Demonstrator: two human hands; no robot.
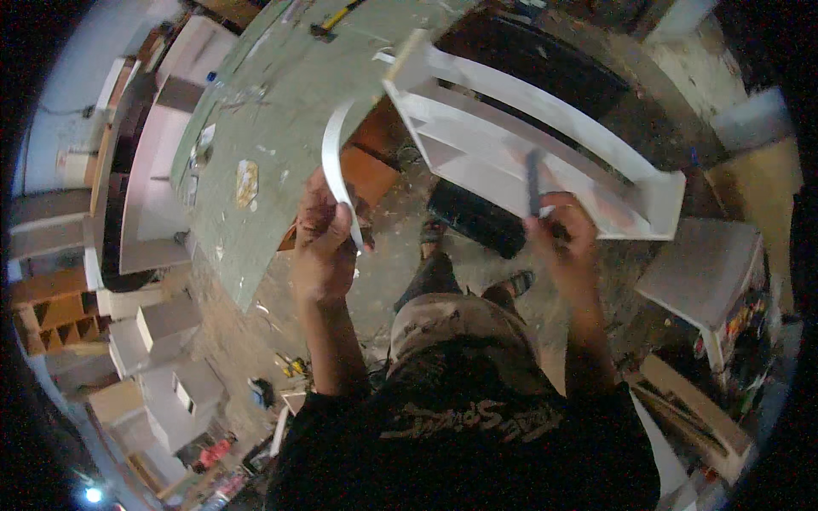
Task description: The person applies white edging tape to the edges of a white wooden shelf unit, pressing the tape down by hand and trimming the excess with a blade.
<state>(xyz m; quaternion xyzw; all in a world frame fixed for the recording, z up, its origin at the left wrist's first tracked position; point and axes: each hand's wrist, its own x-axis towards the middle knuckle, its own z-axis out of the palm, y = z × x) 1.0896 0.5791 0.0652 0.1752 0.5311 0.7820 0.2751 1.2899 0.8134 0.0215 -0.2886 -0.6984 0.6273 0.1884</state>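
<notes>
Pinching thin white edging strip [334, 157] in left hand [322, 243], fingers clamped near its lower end, strip arcing up over green worktable [281, 111]. Looking light, bendy, prob. kink-prone, so gripping flat faces w/ fingertips. Right hand [567, 234] closing round dark tool [533, 180] against white shelf unit [545, 145].

labels: pale yellowish sticker [246, 182] | on green worktop [281, 111] | screens: none

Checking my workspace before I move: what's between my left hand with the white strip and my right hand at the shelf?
In the head view, between the left hand and right hand lies a black boxy thing, with dusty floor and a sandalled foot showing below.
</notes>
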